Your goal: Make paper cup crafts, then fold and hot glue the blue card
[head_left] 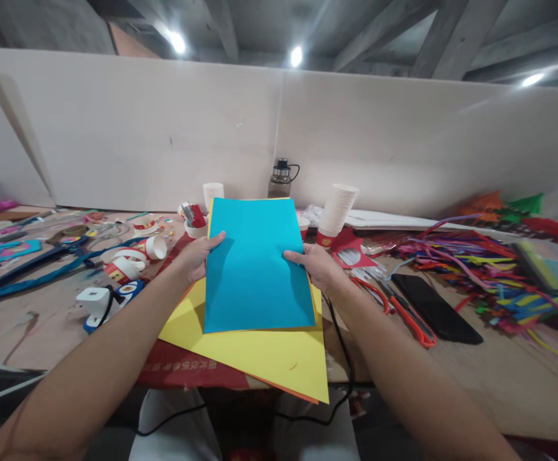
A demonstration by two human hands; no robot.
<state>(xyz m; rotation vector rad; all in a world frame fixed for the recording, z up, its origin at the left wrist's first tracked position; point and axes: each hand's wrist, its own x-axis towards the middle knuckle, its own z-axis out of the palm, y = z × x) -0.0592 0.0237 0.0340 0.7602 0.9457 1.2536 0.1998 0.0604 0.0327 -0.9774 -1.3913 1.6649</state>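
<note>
A stack of coloured paper with a blue sheet [259, 269] on top is held up between my two hands. Yellow and orange edges peek out behind the blue. My left hand [200, 255] pinches the stack's left edge, thumb on the front and fingers behind. On the right edge, my right hand [318, 262] grips it the same way. Beneath the held stack lie larger yellow sheets [259, 352] with an orange sheet [298, 392] under them, reaching over the table's front edge. A red printed sheet [187, 368] sits below those.
Stacked paper cups [339, 208] and a dark bottle [280, 179] stand at the back. Right are orange-handled scissors [413, 320], a black phone [435, 307] and colourful pipe cleaners [490, 262]. Left are a white charger [97, 304] and cut cups [125, 266]. A black cable [343, 346] hangs over the edge.
</note>
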